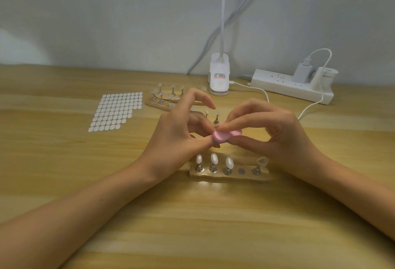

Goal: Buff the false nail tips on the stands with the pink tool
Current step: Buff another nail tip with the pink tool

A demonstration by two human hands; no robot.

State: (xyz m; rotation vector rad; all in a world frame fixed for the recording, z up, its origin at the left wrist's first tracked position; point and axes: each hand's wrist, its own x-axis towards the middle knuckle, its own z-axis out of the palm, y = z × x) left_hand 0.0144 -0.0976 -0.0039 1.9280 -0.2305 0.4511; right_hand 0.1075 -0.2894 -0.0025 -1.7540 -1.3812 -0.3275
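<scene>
Two hands together above base (230, 177): right hand (271, 138) pinches pink tool (224, 136); left hand (177, 131) pinches tip beneath, mostly hidden, likely steadying it.

Right hand (271, 131) pinches pink tool (224, 135), left hand (175, 134) touching its end.

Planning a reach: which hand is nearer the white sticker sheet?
Left. The left hand lies right of the sticker sheet; the right hand is farther right, beyond the pink tool.
</scene>
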